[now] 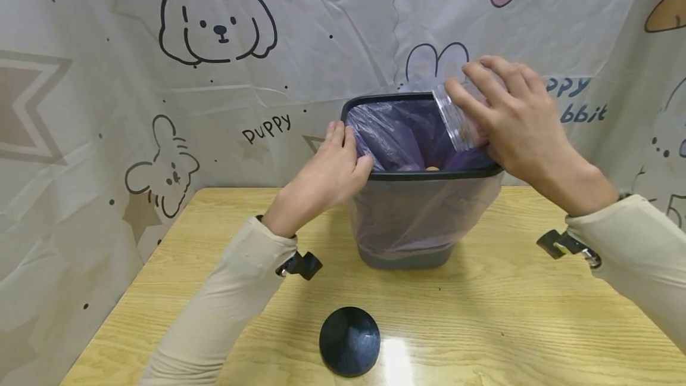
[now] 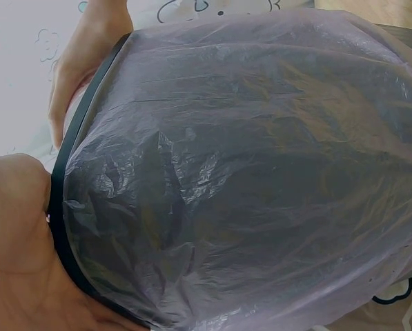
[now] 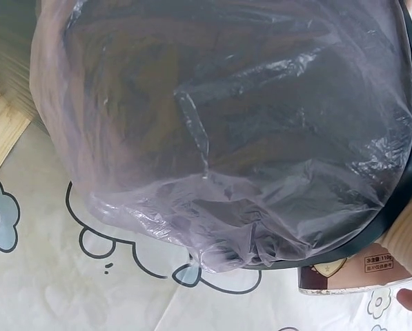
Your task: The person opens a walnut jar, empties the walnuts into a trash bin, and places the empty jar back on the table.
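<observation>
A grey trash can (image 1: 404, 258) with a black rim, lined with a thin purple bag (image 1: 386, 136), stands upright on the table. My left hand (image 1: 329, 165) grips the near left corner of its rim, the thumb lying at the front edge. Above the right side of the opening, my right hand (image 1: 514, 112) holds a clear plastic jar (image 1: 455, 118), tipped with its mouth toward the inside of the can. In the right wrist view the jar (image 3: 357, 270) shows a pinkish-brown label with small print. A small tan piece (image 1: 432, 168) shows inside the bag, behind the front rim.
A round black lid (image 1: 349, 341) lies on the wooden table (image 1: 257, 314) in front of the trash can. Behind the table hangs a pale cloth (image 1: 332, 16) printed with cartoon animals. The bag's outer fold hangs down around the can's sides.
</observation>
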`<state>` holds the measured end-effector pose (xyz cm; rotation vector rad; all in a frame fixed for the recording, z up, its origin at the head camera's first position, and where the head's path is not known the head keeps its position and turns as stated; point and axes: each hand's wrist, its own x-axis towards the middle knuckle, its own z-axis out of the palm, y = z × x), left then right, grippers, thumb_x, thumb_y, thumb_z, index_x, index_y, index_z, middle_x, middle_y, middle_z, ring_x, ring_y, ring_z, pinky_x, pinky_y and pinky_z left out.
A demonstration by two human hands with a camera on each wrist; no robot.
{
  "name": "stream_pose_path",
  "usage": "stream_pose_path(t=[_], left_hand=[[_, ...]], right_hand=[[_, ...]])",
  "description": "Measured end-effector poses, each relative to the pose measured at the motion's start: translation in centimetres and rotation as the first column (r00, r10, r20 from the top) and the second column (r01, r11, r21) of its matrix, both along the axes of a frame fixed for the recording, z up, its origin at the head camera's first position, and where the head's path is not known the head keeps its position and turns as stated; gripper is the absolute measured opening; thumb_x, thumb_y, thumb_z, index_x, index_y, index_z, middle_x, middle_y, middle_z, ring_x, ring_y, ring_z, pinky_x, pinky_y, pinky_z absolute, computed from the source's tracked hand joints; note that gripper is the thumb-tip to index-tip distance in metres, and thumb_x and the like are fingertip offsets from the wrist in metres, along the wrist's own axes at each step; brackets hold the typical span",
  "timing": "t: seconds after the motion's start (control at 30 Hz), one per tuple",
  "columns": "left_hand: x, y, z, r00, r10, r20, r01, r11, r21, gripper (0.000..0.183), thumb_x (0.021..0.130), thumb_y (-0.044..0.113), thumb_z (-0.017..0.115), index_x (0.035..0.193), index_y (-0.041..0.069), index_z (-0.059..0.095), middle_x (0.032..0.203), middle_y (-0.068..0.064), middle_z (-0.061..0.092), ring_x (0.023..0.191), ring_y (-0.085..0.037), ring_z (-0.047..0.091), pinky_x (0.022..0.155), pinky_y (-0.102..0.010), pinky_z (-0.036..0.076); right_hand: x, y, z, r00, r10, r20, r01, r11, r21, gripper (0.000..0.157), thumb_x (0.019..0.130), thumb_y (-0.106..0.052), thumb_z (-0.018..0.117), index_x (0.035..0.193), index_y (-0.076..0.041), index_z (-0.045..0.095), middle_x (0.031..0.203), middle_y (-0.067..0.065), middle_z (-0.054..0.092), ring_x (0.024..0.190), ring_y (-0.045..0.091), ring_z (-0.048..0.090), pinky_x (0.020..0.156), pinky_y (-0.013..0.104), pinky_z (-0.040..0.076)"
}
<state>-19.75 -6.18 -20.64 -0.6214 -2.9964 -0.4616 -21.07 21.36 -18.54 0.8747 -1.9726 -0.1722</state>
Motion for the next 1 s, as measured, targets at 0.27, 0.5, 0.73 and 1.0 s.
stream_pose_path(t=[0.27, 0.5, 0.73, 1.0], left_hand=[[0.05, -0.01, -0.03, 1.000, -0.004, -0.010, 0.004, 1.000, 0.008, 0.066, 0.098, 0.029, 0.025, 0.149, -0.010, 0.009, 0.157, -0.027, 0.001, 0.146, -0.032, -0.007, 0.118, -0.034, 0.000], [0.07, 0.00, 0.01, 1.000, -0.005, -0.003, 0.005, 1.000, -0.003, 0.066, 0.098, 0.030, 0.024, 0.149, -0.010, 0.008, 0.157, -0.026, 0.000, 0.146, -0.031, -0.007, 0.118, -0.034, 0.000], [-0.04, 0.05, -0.06, 1.000, -0.018, -0.006, 0.017, 1.000, -0.009, 0.066, 0.098, 0.029, 0.024, 0.149, -0.011, 0.008, 0.157, -0.027, -0.001, 0.146, -0.032, -0.007, 0.118, -0.034, -0.001], [-0.21, -0.12, -0.05, 1.000, -0.017, -0.007, 0.017, 1.000, -0.015, 0.066, 0.099, 0.031, 0.022, 0.149, -0.010, 0.009, 0.157, -0.027, 0.000, 0.146, -0.032, -0.008, 0.118, -0.034, -0.001]], right_hand=[[0.15, -0.12, 0.01, 1.000, 0.002, 0.006, -0.002, 1.000, 0.023, 0.077, 0.065, 0.013, 0.066, 0.135, -0.011, 0.046, 0.135, 0.022, 0.048, 0.127, 0.043, 0.039, 0.096, 0.062, 0.036], [0.20, -0.07, -0.04, 1.000, -0.001, 0.007, 0.001, 1.000, 0.023, 0.078, 0.065, 0.014, 0.066, 0.136, -0.011, 0.046, 0.135, 0.021, 0.048, 0.127, 0.042, 0.039, 0.095, 0.062, 0.036], [0.25, 0.17, -0.06, 1.000, 0.015, -0.014, -0.014, 1.000, 0.026, 0.069, 0.072, 0.012, 0.058, 0.136, -0.011, 0.046, 0.135, 0.022, 0.047, 0.127, 0.043, 0.039, 0.092, 0.063, 0.038], [0.00, -0.02, 0.02, 1.000, -0.012, -0.014, 0.012, 1.000, 0.004, 0.069, 0.072, 0.010, 0.060, 0.136, -0.012, 0.046, 0.135, 0.022, 0.048, 0.126, 0.042, 0.041, 0.085, 0.065, 0.041]])
